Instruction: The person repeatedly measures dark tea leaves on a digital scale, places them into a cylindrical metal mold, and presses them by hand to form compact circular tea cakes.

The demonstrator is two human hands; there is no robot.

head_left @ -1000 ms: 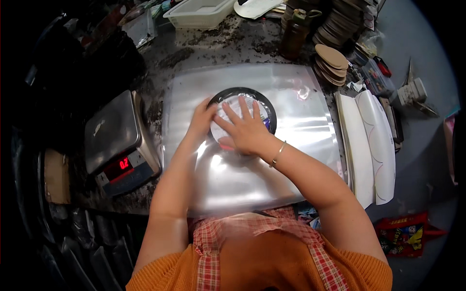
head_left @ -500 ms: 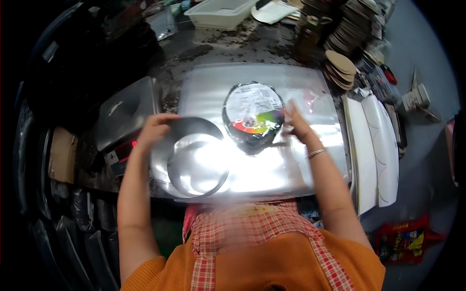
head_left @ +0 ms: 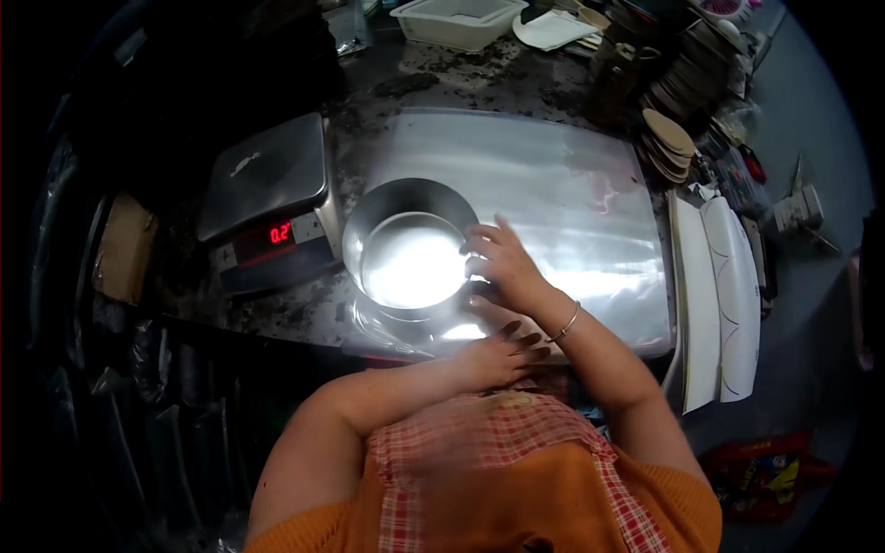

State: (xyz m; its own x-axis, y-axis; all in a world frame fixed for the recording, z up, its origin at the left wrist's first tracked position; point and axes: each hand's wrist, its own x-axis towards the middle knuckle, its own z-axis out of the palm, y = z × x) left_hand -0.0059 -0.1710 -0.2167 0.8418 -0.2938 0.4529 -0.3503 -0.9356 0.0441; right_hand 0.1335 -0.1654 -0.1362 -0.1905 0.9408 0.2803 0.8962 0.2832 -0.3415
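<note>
A round, shallow metal ring-like pan sits near the left side of a stack of clear plastic sheets, with bright glare inside it. Whether it has a bottom I cannot tell. My right hand reaches its right rim, fingers spread and fingertips overlapping the edge; a firm grip does not show. In front of my apron, just below the right hand, my left hand lies across my body at the table's near edge. Its fingers are stretched and apart, slightly blurred, and I see nothing in them.
A digital scale with a lit red display stands left of the sheets. Round discs are stacked at the far right, near a roll of white sheets. A white plastic tub sits at the back of the dark table.
The dark-wrapped round package with a rainbow label is gone from the sheets. My left hand has left the pan and moved right, toward my body; my right hand has come to the pan's rim.
</note>
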